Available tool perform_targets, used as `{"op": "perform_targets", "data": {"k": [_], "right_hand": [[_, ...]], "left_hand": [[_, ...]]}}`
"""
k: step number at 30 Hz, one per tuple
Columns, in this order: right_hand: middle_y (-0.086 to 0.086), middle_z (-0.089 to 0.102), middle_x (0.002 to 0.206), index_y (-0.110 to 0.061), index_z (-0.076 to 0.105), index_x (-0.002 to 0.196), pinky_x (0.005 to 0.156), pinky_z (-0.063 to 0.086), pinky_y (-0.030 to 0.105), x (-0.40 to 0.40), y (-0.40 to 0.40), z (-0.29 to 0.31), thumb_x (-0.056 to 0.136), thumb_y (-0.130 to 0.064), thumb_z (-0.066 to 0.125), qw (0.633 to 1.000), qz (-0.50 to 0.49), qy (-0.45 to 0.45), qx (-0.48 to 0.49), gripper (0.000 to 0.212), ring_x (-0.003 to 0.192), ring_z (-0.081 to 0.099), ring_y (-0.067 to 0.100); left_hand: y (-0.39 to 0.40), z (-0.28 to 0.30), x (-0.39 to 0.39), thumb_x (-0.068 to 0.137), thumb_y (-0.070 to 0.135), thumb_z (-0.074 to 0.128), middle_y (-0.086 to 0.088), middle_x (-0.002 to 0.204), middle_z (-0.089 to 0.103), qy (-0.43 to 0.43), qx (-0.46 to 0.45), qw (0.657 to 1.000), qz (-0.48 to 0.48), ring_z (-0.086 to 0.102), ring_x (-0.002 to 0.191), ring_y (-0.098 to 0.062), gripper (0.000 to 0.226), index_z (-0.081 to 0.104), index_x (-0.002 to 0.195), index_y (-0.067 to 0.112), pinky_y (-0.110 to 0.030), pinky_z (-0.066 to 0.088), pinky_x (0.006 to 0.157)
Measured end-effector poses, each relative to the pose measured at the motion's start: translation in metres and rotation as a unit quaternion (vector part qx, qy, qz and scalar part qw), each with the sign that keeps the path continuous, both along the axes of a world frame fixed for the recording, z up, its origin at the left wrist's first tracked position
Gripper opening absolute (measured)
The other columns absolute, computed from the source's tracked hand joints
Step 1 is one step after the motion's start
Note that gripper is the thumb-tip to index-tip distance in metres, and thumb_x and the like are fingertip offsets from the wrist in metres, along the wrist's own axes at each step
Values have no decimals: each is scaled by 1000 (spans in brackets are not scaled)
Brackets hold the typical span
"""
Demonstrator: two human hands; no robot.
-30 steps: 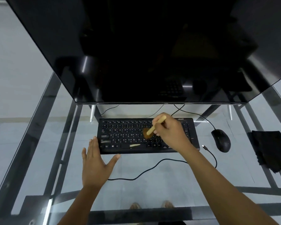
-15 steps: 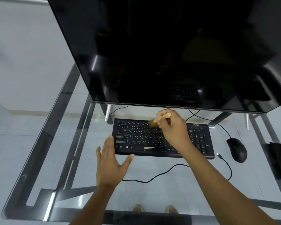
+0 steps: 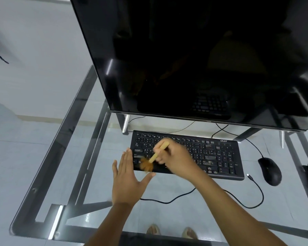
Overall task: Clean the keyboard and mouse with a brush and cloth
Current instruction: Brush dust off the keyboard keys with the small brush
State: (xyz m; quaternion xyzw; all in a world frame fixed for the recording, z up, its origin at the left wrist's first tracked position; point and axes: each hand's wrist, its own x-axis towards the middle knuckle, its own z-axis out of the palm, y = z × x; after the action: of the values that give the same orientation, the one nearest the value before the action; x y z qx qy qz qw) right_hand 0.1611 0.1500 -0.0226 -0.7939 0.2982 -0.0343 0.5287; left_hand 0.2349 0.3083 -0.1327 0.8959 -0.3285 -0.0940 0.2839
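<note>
The right hand (image 3: 176, 157) is closing its grip around the pale wooden handle of a small brush (image 3: 158, 152), angling the blurred brown bristles down onto the lower left keys of the black full-size keyboard (image 3: 212, 155). The left hand (image 3: 127, 180) is lying flat and spread wide on the glass desk (image 3: 78, 157), fingertips touching the keyboard's left edge, probably bracing it against sliding. The black mouse (image 3: 270, 171) is lying well right, untouched.
</note>
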Motion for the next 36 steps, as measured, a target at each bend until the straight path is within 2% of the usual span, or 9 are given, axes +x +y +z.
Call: {"op": "perform_targets", "data": {"k": [4,8,12,16,21,24,29,33,36], "right_hand": [[-12,55,87,-21,56,90,60,41,9,0,-36,12,96,-10,52,963,-169,-47,-203,13,69,56,-2],[-8,66,74,-17,59,90,70,57,30,11,-25,11,97,-15,52,998,-37,-2,-51,11,71,66,10],[-3,59,93,-17,58,95,64,43,13,24,-41,8,97,-15,52,966,-123,-43,-224,7,75,59,1],[-3,68,87,-19,60,94,71,57,27,38,-28,2,97,-16,53,995,-64,-42,-71,8,76,66,4],[-4,60,96,-15,63,97,63,43,11,48,-23,-2,96,-14,54,976,-110,-75,-172,9,73,55,2],[-5,69,81,-16,61,95,69,57,31,48,-16,1,97,-16,52,995,-77,-60,-36,9,76,67,17],[-2,58,93,-13,57,95,56,40,6,18,-41,1,96,-10,51,964,-145,-44,-219,7,66,54,0],[-3,70,77,-18,60,90,68,56,25,-15,-38,0,95,-10,54,992,-100,-41,-59,12,72,68,12],[-2,66,85,-20,60,89,60,53,27,-28,-47,-5,94,-11,57,983,-95,-8,-159,11,68,64,18]], "left_hand": [[-1,-2,-1,83,75,45,4,160,17,-13,3,1000,-1,4,147,-6,98,8,153,18,-40,-1,121],[0,-4,0,84,76,41,4,160,15,-20,20,1000,-1,5,148,-8,97,7,153,17,-41,2,121],[-1,-3,0,85,75,41,4,161,15,-15,14,1000,-2,5,148,-7,95,8,153,17,-42,2,121],[0,-3,1,85,76,40,4,161,14,-18,26,999,-3,3,148,-7,95,5,153,19,-41,1,121],[-2,-3,0,85,76,39,5,161,13,-15,25,1000,-4,3,148,-7,95,4,153,19,-41,1,121],[0,-4,1,85,76,40,4,160,14,-16,30,999,-3,4,148,-8,95,4,153,19,-41,1,121],[-1,-4,1,85,75,41,4,160,16,-13,22,1000,-3,5,148,-7,95,6,153,18,-42,1,121],[-1,-4,1,84,76,40,3,160,17,-14,29,999,-4,7,148,-9,96,7,153,18,-42,0,121],[-1,-4,0,84,77,39,3,160,16,-14,30,999,-2,5,148,-8,96,7,153,18,-40,-2,121]]}}
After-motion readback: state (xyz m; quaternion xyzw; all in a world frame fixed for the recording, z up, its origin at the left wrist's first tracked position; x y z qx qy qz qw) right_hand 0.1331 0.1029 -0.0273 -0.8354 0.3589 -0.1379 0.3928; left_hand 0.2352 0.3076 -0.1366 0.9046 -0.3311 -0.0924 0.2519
